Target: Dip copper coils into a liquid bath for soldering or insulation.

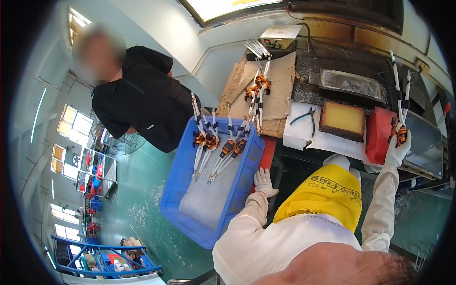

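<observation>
My right hand (398, 151), white-gloved, closes around a ring-shaped copper-wire coil with long white-sleeved leads (400, 135); its leads point up beside a red box (379, 137), my arm reaching out to the right. My left hand (265, 183), also white-gloved, holds nothing, fingers extended and slightly apart, next to a blue rectangular plastic crate (246, 166); I cannot tell whether they touch. In the crate, more copper coils (228, 148) with white leads lie over a whitish sheet (209, 202). On the bench before me, pliers with dark handles (312, 124) lie on white paper (295, 135) beside a dark-rimmed tray (340, 134) of yellow material. Coils also lie on brown board (280, 80). Past the crate, a person in black (142, 97) stands on the green floor (137, 190).
</observation>
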The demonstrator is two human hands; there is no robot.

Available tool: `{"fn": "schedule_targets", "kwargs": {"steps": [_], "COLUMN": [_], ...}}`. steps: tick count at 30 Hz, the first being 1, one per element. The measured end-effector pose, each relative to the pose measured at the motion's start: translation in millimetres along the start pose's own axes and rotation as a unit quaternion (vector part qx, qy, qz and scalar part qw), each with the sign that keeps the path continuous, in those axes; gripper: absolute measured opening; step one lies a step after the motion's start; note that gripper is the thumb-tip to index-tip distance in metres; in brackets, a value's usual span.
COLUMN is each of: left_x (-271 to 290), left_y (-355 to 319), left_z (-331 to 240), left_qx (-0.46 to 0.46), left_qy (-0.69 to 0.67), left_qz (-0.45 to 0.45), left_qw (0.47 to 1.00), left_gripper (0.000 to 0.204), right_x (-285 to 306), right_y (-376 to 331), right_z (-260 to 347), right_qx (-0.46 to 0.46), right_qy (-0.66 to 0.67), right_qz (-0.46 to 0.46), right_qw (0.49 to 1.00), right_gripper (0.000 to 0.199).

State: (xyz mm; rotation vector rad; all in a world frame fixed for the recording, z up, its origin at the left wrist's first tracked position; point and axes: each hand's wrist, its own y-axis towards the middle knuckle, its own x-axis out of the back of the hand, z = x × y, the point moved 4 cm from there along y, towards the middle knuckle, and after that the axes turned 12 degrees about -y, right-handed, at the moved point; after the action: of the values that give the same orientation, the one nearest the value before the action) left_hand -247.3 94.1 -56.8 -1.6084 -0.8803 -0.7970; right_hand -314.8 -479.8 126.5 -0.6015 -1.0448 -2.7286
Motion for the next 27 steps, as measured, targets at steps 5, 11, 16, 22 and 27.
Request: {"fn": "schedule_targets", "kwargs": {"steps": [5,11,16,22,27], "left_x": [-0.1,0.4,1.4,-0.7,-3.2], "left_y": [-0.6,-2.1,-1.4,0.3,-0.7], "left_z": [-0.4,-3.2,-3.7,-2.1,-2.5], "left_qx": [-0.004,-0.003,0.001,0.006,0.006], "left_qy": [0.000,0.008,0.009,0.002,-0.002], "left_qz": [-0.006,-0.001,-0.002,-0.001,-0.001], "left_qw": [1.000,1.000,1.000,1.000,1.000], "left_gripper": [0.133,0.132,0.132,0.133,0.133], "right_x": [-1.5,-0.1,0.4,-0.9,0.7], "right_y": [0.1,3.7,5.0,2.7,4.7], "right_z": [-1.5,-0.7,1.7,-6.2,-4.3], "right_qx": [0.004,0.005,-0.011,-0.001,0.003], "right_qy": [0.002,0.004,0.012,0.012,-0.027], "right_qz": [-0.002,0.021,0.034,0.030,0.032], "right_qw": [1.000,1.000,0.999,0.999,0.999], "right_gripper": [0.054,0.053,0.052,0.052,0.052]}}
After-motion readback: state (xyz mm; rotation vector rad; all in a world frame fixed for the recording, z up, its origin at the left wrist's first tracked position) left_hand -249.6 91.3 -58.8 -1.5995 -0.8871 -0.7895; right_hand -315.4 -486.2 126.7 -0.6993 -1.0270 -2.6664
